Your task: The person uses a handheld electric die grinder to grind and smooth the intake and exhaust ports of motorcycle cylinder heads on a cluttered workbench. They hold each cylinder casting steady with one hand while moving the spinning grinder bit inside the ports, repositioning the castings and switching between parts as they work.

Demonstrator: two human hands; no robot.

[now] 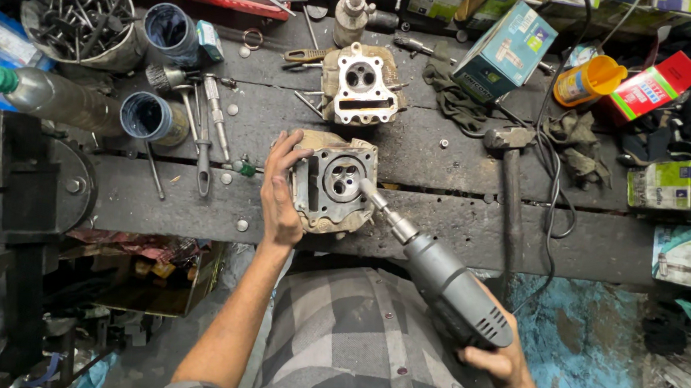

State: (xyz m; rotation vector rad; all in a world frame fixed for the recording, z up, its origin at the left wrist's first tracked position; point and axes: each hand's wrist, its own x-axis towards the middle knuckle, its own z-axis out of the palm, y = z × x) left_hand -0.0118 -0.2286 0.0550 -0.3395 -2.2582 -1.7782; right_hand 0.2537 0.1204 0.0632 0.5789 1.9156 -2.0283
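Observation:
A grey metal cylinder head [335, 182] lies on the dark workbench [439, 224], chamber side up. My left hand [281, 192] grips its left side and steadies it. My right hand [498, 359] holds the rear grip of a grey electric drill [444, 281]. The drill's bit slants up and left, with its tip pressed into the round chamber of the head. A second, lighter cylinder head [360, 85] sits further back on the bench.
A hammer [510, 188] lies right of the head, with black cable beside it. Screwdrivers [204, 133], two dark round tins [154, 118] and a tub of valves [84, 22] fill the left. Cardboard boxes [504, 50], rags and an orange cup [586, 81] crowd the back right. A vise [30, 191] stands left.

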